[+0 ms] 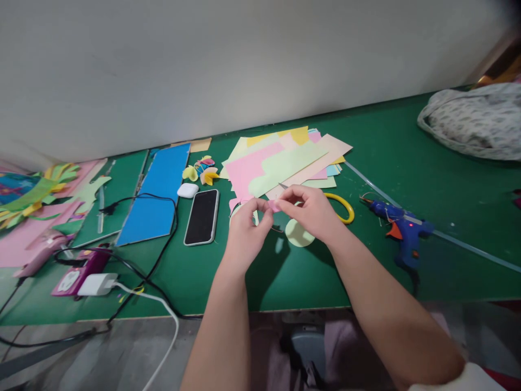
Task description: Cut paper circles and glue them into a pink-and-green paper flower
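Green tabletop (386, 141), both hands (249, 225) (307, 209) pinching pink paper (274, 206), phone (201, 217) (screen dark)

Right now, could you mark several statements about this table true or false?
1. The left hand and right hand pinch small pink paper. True.
2. The right hand holds the blue plastic glue gun. False: the glue gun lies on the green table.
3. A black-screened, pale-cased phone lies right of the blue rectangular board. True.
4. A yellow plastic loop lies left of the phone. False: the loop is beside the right hand.
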Demonstrator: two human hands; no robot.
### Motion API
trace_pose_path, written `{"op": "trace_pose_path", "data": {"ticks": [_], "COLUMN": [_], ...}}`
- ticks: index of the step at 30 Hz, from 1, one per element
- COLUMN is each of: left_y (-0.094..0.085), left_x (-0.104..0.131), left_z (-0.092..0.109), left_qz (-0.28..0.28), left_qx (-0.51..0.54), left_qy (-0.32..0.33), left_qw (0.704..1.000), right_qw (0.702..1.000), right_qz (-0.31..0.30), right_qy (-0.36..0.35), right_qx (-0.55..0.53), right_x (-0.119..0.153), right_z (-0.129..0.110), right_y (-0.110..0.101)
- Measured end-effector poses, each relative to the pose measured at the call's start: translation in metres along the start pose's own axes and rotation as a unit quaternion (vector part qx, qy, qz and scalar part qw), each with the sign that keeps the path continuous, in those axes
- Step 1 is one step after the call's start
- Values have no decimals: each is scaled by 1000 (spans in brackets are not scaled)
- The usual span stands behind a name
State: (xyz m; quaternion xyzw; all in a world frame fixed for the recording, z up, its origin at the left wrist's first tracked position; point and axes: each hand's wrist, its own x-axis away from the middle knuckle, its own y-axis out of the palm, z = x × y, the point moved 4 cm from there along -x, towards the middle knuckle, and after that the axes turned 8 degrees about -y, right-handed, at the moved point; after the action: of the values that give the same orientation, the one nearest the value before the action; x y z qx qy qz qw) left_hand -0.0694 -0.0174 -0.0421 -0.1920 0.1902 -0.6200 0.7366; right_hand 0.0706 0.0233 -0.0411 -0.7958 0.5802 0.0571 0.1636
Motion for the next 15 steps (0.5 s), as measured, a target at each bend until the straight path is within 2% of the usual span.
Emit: {"op": "trace_pose_path", "data": {"ticks": [5,15], "left_y": [2,0], "left_x": [1,0], "left_z": [0,0], "left_qz": [-30,-17], "left_qx": [-11,-33], "left_qy": [-12,-7], "left_qw": [999,999], "right_qw": [1000,1000], "right_qz": [6,7], "right_qy": [1,-7], "right_qx": [12,9], "right_x": [0,0], "right_z": [0,1], "right_y": [0,-1]}}
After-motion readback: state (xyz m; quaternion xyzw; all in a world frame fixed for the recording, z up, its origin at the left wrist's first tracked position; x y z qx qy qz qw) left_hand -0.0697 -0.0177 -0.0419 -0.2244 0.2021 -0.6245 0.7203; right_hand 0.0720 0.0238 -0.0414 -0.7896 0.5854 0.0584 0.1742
